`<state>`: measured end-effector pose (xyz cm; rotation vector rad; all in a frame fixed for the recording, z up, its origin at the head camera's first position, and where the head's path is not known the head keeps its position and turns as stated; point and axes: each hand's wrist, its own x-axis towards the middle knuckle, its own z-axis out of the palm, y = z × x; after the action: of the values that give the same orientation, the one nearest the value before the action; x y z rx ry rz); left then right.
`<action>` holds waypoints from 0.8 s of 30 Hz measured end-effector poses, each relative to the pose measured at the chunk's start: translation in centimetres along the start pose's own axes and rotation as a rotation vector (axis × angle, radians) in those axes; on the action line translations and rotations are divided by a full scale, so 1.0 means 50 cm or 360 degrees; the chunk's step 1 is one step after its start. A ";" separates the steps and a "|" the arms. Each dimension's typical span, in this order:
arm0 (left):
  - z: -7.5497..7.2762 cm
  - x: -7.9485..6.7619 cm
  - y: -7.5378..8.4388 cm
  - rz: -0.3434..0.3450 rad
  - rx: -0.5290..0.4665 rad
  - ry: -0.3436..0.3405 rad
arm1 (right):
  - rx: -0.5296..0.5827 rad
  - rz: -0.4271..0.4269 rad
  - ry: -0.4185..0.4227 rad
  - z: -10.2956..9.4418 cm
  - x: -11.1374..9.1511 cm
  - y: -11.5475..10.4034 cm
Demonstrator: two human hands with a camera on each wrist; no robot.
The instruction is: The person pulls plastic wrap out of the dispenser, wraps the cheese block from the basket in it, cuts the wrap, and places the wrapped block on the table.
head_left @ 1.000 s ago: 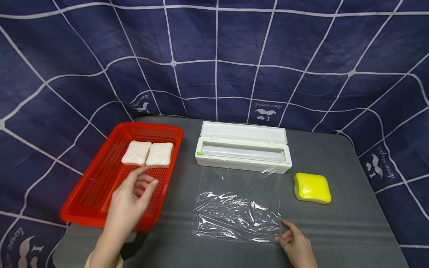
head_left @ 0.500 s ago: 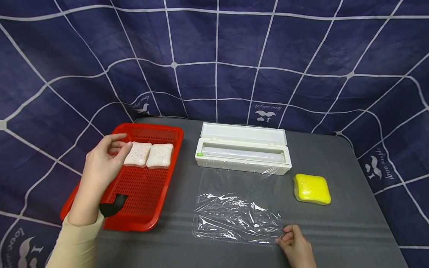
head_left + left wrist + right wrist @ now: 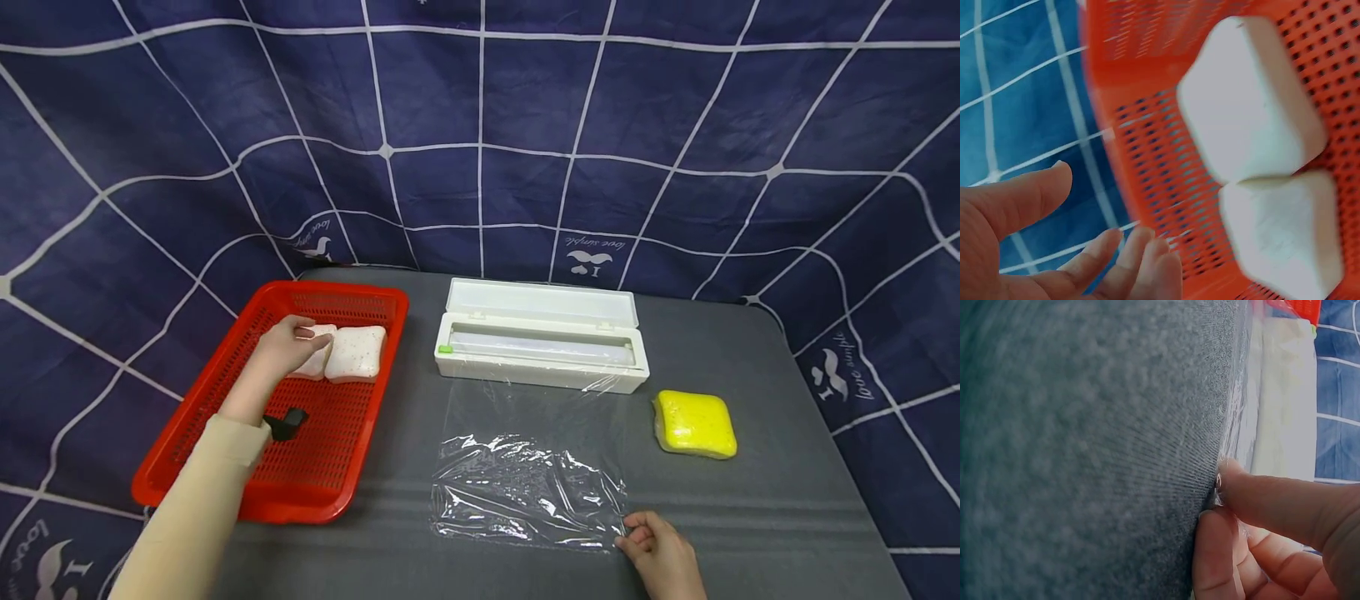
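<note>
My left hand (image 3: 288, 346) is over the left of two white, speckled, bread-slice-shaped blocks (image 3: 356, 352) in the red basket (image 3: 326, 471). In the left wrist view the thumb and fingers are spread apart, and a gap separates them from both blocks (image 3: 1238, 106). At the front right corner of a clear sheet of cling film (image 3: 525, 496), my right hand (image 3: 662, 554) pinches the edge between thumb and fingers. The film runs back over the table to a white dispenser box (image 3: 540, 371) with its lid up and a roll inside.
A yellow block (image 3: 696, 423), seemingly wrapped in clear film, lies on the grey table (image 3: 780, 467) right of the dispenser. A dark blue cloth (image 3: 525, 100) with white lines hangs behind and along both sides. The basket's raised rim surrounds the white blocks.
My left hand has moved from the basket's right part to its left, then forward onto the left white block. The right hand has stayed at the film's corner, its fingers drawn in closer.
</note>
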<state>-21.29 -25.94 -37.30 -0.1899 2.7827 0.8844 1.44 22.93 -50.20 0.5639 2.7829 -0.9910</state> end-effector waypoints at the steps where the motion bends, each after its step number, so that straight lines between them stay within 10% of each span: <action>1: 0.010 0.007 -0.002 -0.0022 -0.0002 -0.0029 | 0.0000 0.0002 0.0002 0.000 0.000 0.000; 9: 0.077 0.041 -0.015 -0.0155 0.0088 -0.0115 | 0.0003 -0.0003 -0.0011 -0.001 0.001 0.001; 16: 0.128 0.048 -0.006 -0.0085 0.0397 0.0077 | 0.0010 -0.0012 0.0004 -0.001 0.000 0.001; 24: 0.163 0.046 0.007 -0.0217 0.0368 0.0066 | 0.0011 -0.0006 0.0003 0.001 0.000 0.001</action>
<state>-22.25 -21.03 -44.13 -0.3573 2.8410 0.5281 1.47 22.96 -50.27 0.5605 2.7842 -1.0020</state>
